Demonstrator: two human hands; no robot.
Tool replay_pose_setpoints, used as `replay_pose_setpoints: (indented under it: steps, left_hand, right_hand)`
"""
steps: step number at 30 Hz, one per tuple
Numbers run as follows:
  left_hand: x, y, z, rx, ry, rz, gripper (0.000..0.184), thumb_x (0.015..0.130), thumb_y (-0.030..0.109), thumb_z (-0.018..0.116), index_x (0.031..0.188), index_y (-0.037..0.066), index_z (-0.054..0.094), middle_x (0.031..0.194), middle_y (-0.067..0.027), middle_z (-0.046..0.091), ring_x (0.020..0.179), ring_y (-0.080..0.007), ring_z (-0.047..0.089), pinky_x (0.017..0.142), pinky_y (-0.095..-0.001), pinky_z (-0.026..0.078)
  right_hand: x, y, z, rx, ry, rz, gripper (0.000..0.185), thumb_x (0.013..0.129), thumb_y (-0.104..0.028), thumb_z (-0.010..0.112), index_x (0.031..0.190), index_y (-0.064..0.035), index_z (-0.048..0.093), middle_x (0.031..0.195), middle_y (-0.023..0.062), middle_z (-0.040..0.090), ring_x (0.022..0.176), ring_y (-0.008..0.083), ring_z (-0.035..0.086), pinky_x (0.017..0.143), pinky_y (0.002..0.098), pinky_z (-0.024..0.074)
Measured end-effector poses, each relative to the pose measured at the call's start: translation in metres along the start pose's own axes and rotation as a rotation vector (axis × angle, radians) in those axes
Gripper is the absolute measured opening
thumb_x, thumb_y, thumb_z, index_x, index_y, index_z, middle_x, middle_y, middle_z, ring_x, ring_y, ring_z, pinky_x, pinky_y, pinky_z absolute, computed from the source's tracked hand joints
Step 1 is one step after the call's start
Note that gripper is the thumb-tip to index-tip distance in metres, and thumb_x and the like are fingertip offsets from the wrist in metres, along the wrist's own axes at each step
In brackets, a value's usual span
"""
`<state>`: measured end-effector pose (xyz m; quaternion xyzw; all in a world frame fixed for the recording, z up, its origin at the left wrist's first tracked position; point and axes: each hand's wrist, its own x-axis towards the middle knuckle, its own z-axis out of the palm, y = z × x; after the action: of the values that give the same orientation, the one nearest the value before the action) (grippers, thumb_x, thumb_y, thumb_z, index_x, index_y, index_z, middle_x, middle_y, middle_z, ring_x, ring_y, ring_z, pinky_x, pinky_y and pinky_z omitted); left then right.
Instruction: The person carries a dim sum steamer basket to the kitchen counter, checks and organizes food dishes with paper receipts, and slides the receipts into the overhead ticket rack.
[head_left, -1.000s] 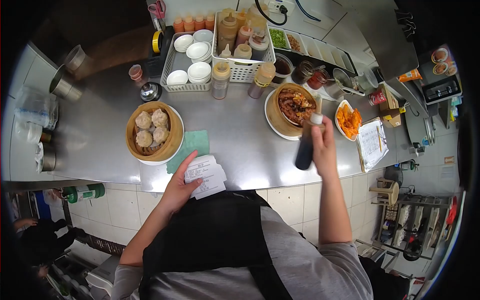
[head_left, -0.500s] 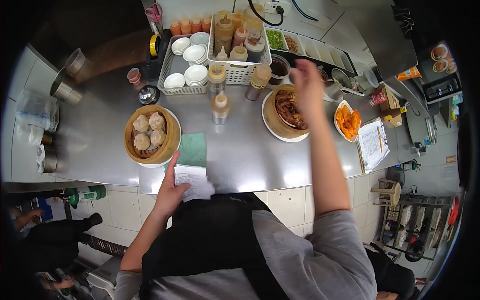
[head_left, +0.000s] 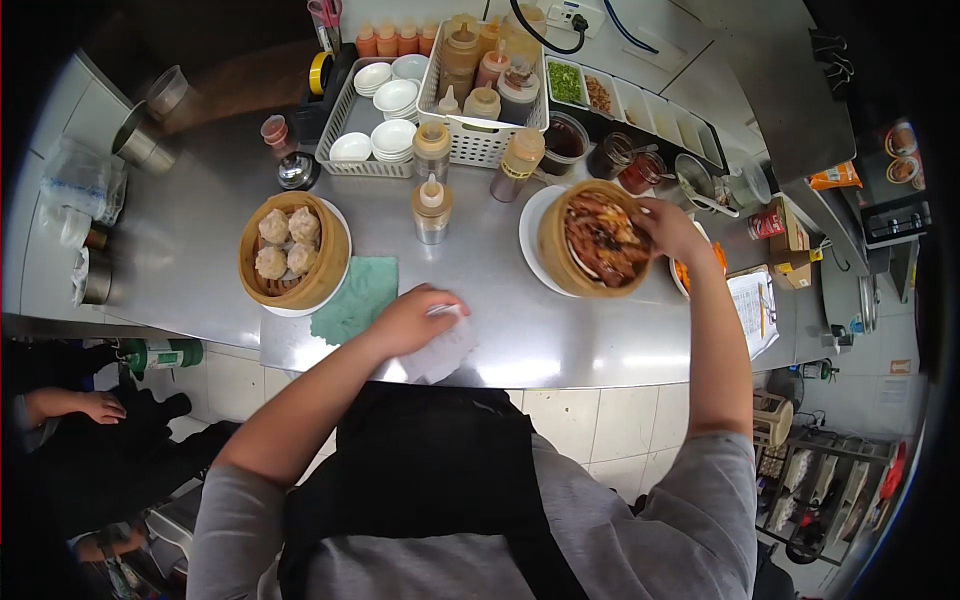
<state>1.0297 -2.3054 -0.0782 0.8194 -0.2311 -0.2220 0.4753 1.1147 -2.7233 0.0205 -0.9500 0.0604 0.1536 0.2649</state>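
My right hand (head_left: 676,232) is closed on the right rim of a bamboo steamer (head_left: 556,256) that holds a dish of brown, saucy chicken feet (head_left: 603,235). The steamer sits tilted and off-centre over a white plate (head_left: 532,232), whose left side shows. In my left hand (head_left: 418,315), near the counter's front edge, are white paper slips (head_left: 440,352). A green cloth (head_left: 358,298) lies left of that hand. Beyond it, another bamboo steamer (head_left: 336,245) with several pale dumplings (head_left: 288,243) stands on its own white plate.
Squeeze bottles (head_left: 432,208) stand mid-counter before a white basket (head_left: 485,140) of more bottles. Small white dishes (head_left: 392,138) fill a tray. Sauce jars (head_left: 640,172), orange food (head_left: 684,275) and a clipboard (head_left: 752,308) are at right. Another person's hand (head_left: 102,407) shows at lower left.
My right hand has come down from above the jars to the steamer's rim, and the steamer has shifted and tilted. My left hand has moved right with the paper slips, away from the dumpling steamer.
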Motion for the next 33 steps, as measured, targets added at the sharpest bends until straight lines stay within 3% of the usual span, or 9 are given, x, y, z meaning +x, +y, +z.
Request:
replay_pose_setpoints:
  steps: [4,7,13,18,24,26,31,32,33]
  left_hand:
    - [0.083,0.022,0.024,-0.080,-0.287,-0.215,0.037,0.094,0.039,0.054,0.099,0.006,0.071,0.088,-0.0112,0.069,0.079,-0.0213,0.066,0.077,-0.0330,0.051]
    - [0.133,0.037,0.043,-0.014,-0.162,-0.415,0.043,0.093,0.043,0.055,0.098,0.003,0.070,0.088,-0.0115,0.070,0.078,-0.0222,0.067,0.075,-0.0337,0.051]
    - [0.160,0.034,0.075,0.036,0.302,-0.364,0.041,0.086,0.039,0.065,0.099,0.000,0.069,0.088,-0.0142,0.071,0.078,-0.0225,0.069,0.068,-0.0336,0.052]
    - [0.158,0.024,0.078,-0.336,0.241,-0.454,0.032,0.084,0.027,0.068,0.101,0.000,0.067,0.088,-0.0114,0.070,0.075,-0.0178,0.068,0.067,-0.0310,0.052]
    - [0.058,0.020,0.079,-0.619,0.276,-0.486,0.029,0.085,0.019,0.064,0.107,0.000,0.064,0.091,-0.0087,0.068,0.076,-0.0154,0.066,0.068,-0.0298,0.053]
    - [0.015,0.021,0.075,-0.733,0.286,-0.521,0.030,0.086,0.017,0.063,0.110,0.001,0.063,0.093,-0.0087,0.068,0.077,-0.0155,0.066,0.069,-0.0293,0.053]
    - [-0.074,0.009,0.065,-1.025,0.448,-0.489,0.026,0.089,0.010,0.055,0.112,0.001,0.062,0.096,-0.0067,0.067,0.081,-0.0143,0.065,0.072,-0.0287,0.052]
    - [-0.091,0.004,0.064,-1.024,0.454,-0.489,0.026,0.089,0.010,0.055,0.112,0.001,0.062,0.096,-0.0067,0.067,0.081,-0.0143,0.065,0.072,-0.0287,0.052]
    - [-0.108,-0.003,0.064,-1.018,0.495,-0.484,0.026,0.090,0.010,0.055,0.114,0.001,0.061,0.097,-0.0069,0.067,0.081,-0.0141,0.065,0.072,-0.0285,0.052]
  right_hand:
    - [-0.073,-0.004,-0.026,-0.085,-0.026,0.075,0.033,0.093,-0.019,0.059,0.120,-0.0005,0.059,0.080,0.0111,0.066,0.054,0.0157,0.058,0.049,0.0298,0.0476]
    - [-0.110,0.036,-0.020,-0.013,-0.039,0.190,0.032,0.091,-0.017,0.061,0.120,-0.0026,0.059,0.081,0.0115,0.067,0.059,0.0178,0.060,0.055,0.0309,0.0487]
    - [-0.142,0.106,0.003,-0.069,-0.033,0.214,0.032,0.091,-0.013,0.059,0.120,-0.0013,0.058,0.090,0.0179,0.069,0.076,0.0258,0.067,0.071,0.0356,0.0516]
    - [-0.132,0.130,0.007,-0.028,-0.005,0.263,0.039,0.089,-0.012,0.062,0.127,-0.0042,0.055,0.092,0.0202,0.069,0.080,0.0318,0.067,0.078,0.0386,0.0508]
    - [-0.102,0.016,-0.018,-0.271,0.184,0.012,0.039,0.089,-0.011,0.063,0.126,-0.0040,0.056,0.093,0.0190,0.068,0.082,0.0305,0.067,0.075,0.0382,0.0515]
    - [-0.090,-0.042,-0.005,-0.169,0.187,-0.211,0.034,0.090,-0.008,0.062,0.123,-0.0043,0.058,0.088,0.0124,0.068,0.074,0.0195,0.063,0.072,0.0314,0.0503]
    - [-0.048,-0.154,0.102,0.056,-0.308,-0.625,0.022,0.091,-0.009,0.060,0.110,0.0004,0.063,0.088,0.0115,0.067,0.075,0.0133,0.062,0.070,0.0287,0.0508]
    - [-0.037,-0.173,0.130,0.013,-0.368,-0.647,0.020,0.090,-0.012,0.061,0.104,0.0017,0.065,0.085,0.0132,0.067,0.070,0.0152,0.063,0.067,0.0290,0.0507]
    - [-0.028,-0.190,0.160,0.102,-0.489,-0.526,0.020,0.087,-0.017,0.064,0.094,0.0005,0.066,0.081,0.0223,0.065,0.075,0.0331,0.064,0.070,0.0392,0.0496]
